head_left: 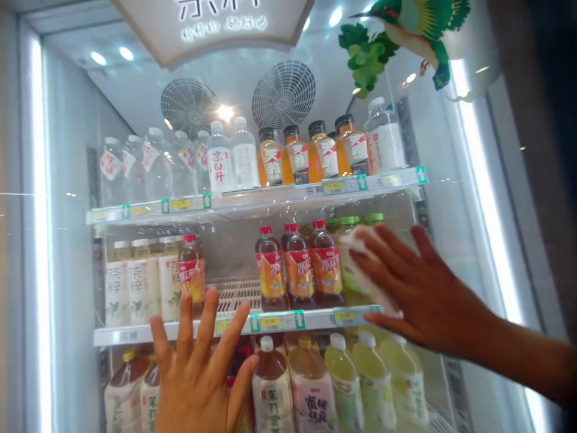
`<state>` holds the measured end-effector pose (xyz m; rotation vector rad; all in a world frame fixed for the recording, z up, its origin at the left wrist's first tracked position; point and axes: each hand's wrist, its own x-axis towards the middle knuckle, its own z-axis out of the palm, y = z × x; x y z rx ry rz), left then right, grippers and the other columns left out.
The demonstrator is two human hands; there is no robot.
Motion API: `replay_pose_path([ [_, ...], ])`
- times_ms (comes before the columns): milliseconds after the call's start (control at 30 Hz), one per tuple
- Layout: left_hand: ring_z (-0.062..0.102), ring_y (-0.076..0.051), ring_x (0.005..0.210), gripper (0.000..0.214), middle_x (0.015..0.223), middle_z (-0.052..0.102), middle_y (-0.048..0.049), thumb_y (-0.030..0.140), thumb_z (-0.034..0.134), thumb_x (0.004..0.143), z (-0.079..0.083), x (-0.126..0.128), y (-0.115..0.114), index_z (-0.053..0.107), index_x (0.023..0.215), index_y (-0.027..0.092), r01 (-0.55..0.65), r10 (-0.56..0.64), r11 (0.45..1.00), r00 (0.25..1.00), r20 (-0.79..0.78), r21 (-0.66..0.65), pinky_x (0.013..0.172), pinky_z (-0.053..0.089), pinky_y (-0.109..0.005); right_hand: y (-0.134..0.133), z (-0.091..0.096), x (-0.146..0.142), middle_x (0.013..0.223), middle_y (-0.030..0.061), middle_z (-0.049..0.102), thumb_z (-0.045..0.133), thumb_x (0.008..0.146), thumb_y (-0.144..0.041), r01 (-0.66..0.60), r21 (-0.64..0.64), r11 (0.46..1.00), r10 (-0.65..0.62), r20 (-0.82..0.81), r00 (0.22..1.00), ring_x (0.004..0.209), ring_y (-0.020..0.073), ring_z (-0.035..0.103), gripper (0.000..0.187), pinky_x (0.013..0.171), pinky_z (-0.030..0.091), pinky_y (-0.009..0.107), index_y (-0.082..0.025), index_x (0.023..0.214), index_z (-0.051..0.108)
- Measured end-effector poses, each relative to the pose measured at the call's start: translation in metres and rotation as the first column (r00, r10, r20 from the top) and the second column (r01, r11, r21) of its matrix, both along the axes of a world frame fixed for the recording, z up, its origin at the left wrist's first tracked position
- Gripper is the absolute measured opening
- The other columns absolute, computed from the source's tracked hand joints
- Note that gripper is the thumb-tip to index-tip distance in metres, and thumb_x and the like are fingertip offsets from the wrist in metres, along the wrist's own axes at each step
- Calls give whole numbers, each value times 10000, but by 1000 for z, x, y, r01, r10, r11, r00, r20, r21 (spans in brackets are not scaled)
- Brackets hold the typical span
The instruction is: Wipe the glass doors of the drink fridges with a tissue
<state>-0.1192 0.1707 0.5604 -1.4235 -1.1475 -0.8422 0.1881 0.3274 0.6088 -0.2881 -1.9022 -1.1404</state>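
My left hand (201, 376) is at the lower middle, its fingers spread wide and its palm turned to the glass front (229, 249) of a lit drinks cooler. Nothing shows in it. On the right, my right hand (419, 294) lies over a white cloth or tissue (376, 285), with its thumb pointing left. The cloth appears flat between that palm and the glass. Behind the glass, red-capped tea bottles (299, 267) stand left of my right hand. A single red-capped bottle (192, 270) shows just above my left fingertips.
Bottles fill parts of three shelves, with clear water bottles (155, 159) and orange drinks (323, 153) on top. Pale green bottles (345, 379) stand low down. Bright light strips (40, 240) run up both sides. A bird decoration (419, 36) and a sign (225, 30) are at the top.
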Motion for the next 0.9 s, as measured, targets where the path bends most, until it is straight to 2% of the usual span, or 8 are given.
replay_pose_path([
  [100, 4, -314, 1629, 743, 1762, 61, -27, 414, 590, 966, 22, -19, -4, 262, 1628, 335, -16, 16, 1000, 1000, 0, 11, 1304, -70, -582, -13, 18, -30, 1730, 116, 163, 485, 969, -661, -12, -1, 1000, 12, 11, 1000, 1605, 366, 101, 916, 1318, 17, 572, -163, 1667, 165],
  [233, 16, -319, 1628, 716, 1762, 56, -31, 384, 590, 968, 33, -44, -7, 297, 1618, 316, -42, 41, 999, 999, -27, -14, 1309, -53, -578, -35, 12, -82, 1686, 76, 339, 488, 946, -710, -117, 79, 990, 79, 377, 923, 1603, 269, 176, 899, 1337, 8, 455, -122, 1609, 339],
  [300, 9, -328, 1628, 693, 1763, 46, -32, 382, 580, 973, 40, -60, -12, 320, 1610, 302, -59, 58, 998, 997, -54, -5, 1307, -53, -589, -39, 36, -108, 1690, 89, 331, 445, 974, -699, -83, 84, 993, 56, 283, 957, 1601, 271, 181, 861, 1327, -6, 481, -137, 1614, 319],
  [433, -15, -336, 1626, 677, 1764, 31, -42, 359, 571, 979, 60, -97, -29, 329, 1607, 291, -92, 94, 995, 994, -54, 38, 1305, -50, -596, -46, 91, -157, 1713, 166, 233, 314, 1022, -684, -34, 46, 998, 38, -83, 996, 1609, 357, 90, 835, 1274, 39, 648, -142, 1646, 196],
  [600, -21, -334, 1627, 697, 1764, 31, -51, 363, 565, 983, 76, -149, -43, 290, 1621, 308, -88, 91, 995, 994, -62, 50, 1301, -46, -612, -73, 92, -222, 1697, 114, 307, 374, 975, -748, -121, 62, 991, 102, 244, 964, 1608, 293, 139, 913, 1310, 95, 557, -151, 1647, 214],
  [767, -41, -341, 1625, 742, 1763, 13, -46, 351, 544, 992, 86, -193, -50, 188, 1643, 350, -84, 86, 995, 996, -34, 60, 1279, -21, -684, -90, 127, -275, 1732, 117, 198, 351, 980, -743, -45, -38, 998, 44, -35, 998, 1609, 360, 80, 882, 1282, 70, 658, -189, 1648, 194],
  [833, -45, -342, 1624, 752, 1763, 18, -49, 353, 539, 994, 87, -207, -55, 166, 1646, 354, -83, 85, 994, 996, -28, 65, 1274, -23, -694, -97, 120, -288, 1732, 118, 198, 359, 967, -764, -47, -25, 999, 47, -11, 999, 1611, 357, 60, 904, 1283, 70, 654, -182, 1643, 215],
  [900, -41, -339, 1625, 753, 1763, 34, -52, 346, 542, 992, 86, -220, -62, 169, 1646, 353, -79, 81, 994, 996, -28, 75, 1278, -32, -681, -103, 103, -297, 1718, 122, 246, 371, 963, -766, -68, 34, 997, 62, 172, 983, 1612, 330, 81, 899, 1299, 77, 611, -154, 1617, 296],
])
